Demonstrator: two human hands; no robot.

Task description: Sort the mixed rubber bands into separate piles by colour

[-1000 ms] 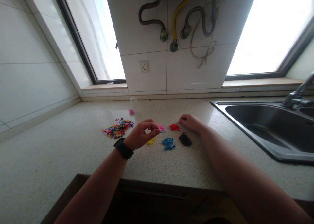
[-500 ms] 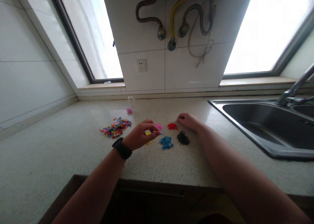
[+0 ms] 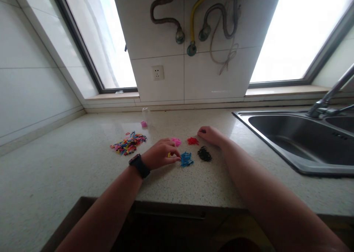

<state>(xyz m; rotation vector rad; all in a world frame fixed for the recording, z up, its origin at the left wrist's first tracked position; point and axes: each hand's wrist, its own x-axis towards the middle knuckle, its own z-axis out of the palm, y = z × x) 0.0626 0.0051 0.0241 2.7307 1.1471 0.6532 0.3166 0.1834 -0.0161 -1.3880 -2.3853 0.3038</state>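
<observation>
Sorting step: the left hand, fingers pinched narrow, rests over the small yellow elastic-band pile beside the blue elastic-band pile, while the right hand lies loosely curled, holding nothing, by the red elastic-band pile; next calls for picking 1 band from the mixed multicoloured band heap.

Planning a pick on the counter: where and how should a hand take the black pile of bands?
Probably pinch the black pile at its raised middle, coming straight down from above. It lies flat and loose on the counter, with no edge to get under. The blue pile sits close on one side, the right hand just behind, so sideways approaches look crowded.

Blue bands — black bands (red bands)
</observation>
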